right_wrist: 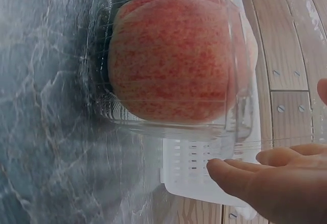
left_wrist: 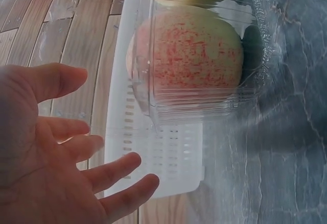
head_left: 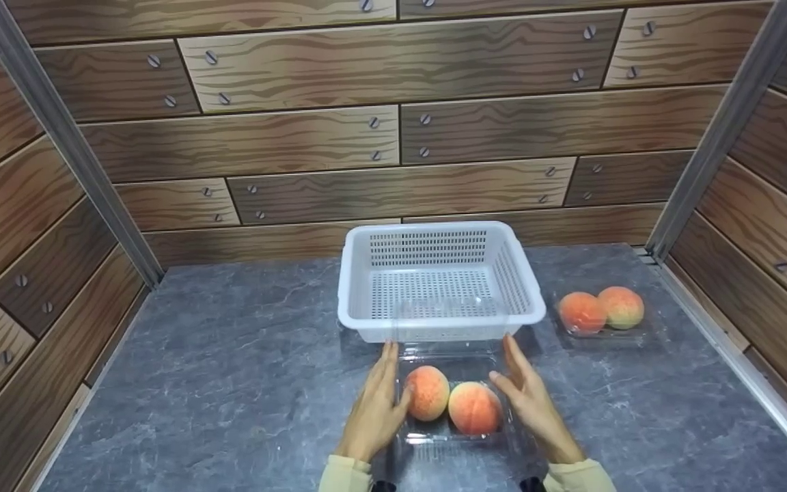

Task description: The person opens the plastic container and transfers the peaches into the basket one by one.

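Observation:
A clear plastic clamshell box (head_left: 424,437) holds two peaches, a left peach (head_left: 427,393) and a right peach (head_left: 474,408). Its transparent lid (head_left: 449,311) stands raised at the far side, in front of the basket. My left hand (head_left: 374,406) is at the box's left side, fingers extended and spread in the left wrist view. On the other side, my right hand (head_left: 533,400) has its fingers extended too, thumb toward the right peach. Both hands' fingertips are near the lid's sides; whether they touch the clear plastic is hard to tell.
A white perforated basket (head_left: 347,287) sits behind the box, near the back wall. To its right lies another clear plastic box (head_left: 629,336) with two peaches (head_left: 581,312) in it. Wood-patterned walls (head_left: 311,143) and metal posts (head_left: 721,130) bound the grey marbled table (head_left: 216,369).

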Tool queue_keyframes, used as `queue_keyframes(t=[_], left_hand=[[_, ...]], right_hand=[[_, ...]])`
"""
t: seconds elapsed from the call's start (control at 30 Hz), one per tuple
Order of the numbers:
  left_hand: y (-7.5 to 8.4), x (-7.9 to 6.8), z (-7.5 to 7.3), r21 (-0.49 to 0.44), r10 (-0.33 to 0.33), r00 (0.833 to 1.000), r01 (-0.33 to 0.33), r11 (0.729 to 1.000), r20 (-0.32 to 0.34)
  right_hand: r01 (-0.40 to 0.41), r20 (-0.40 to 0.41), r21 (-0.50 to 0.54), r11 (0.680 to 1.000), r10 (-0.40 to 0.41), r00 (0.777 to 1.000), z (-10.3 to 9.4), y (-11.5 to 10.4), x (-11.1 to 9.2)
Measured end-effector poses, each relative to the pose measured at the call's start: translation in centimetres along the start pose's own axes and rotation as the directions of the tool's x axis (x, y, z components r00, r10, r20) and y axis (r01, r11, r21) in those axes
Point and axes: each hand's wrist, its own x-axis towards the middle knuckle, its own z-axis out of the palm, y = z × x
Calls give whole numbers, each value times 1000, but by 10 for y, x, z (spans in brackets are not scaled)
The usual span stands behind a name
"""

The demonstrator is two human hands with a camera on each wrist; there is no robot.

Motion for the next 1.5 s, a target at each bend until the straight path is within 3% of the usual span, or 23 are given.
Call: queue_keyframes(t=[0.3, 0.53, 0.6, 0.73, 0.8, 0.9, 1.03, 1.23, 1.37, 1.5], left_hand=[[8, -6, -7, 92, 46, 992, -57, 994, 116], [7, -15, -3, 125, 44, 985, -65, 990, 166], [6, -17, -1, 128, 44, 982, -68, 990, 183], [5, -19, 3, 125, 55, 978, -81, 989, 200], [4, -19, 4, 133, 66, 977, -94, 987, 204], [4, -19, 4, 150, 78, 974, -112, 982, 214], [3, -20, 3, 177, 64, 969, -108, 978, 240], [0, -22, 3, 211, 45, 955, -110, 971, 295], [-4, -23, 6, 236, 42, 949, -121, 964, 313], [-8, -24, 11, 287, 60, 956, -145, 947, 287]], right_hand=[[49, -76, -45, 998, -52, 996, 4, -4, -2], [108, -121, -231, 967, -139, 983, 8, -1, -10], [135, -108, -320, 938, -178, 978, 10, 2, -13], [256, -35, -492, 832, -313, 949, 13, 8, -16], [322, 16, -547, 773, -375, 927, 14, 10, -16], [388, 87, -589, 708, -422, 902, 15, 12, -16], [389, 152, -650, 653, -390, 908, 15, 12, -18], [328, 200, -732, 597, -271, 941, 14, 10, -23], [307, 214, -746, 591, -224, 951, 13, 8, -22], [304, 217, -750, 588, -216, 952, 14, 8, -19]])
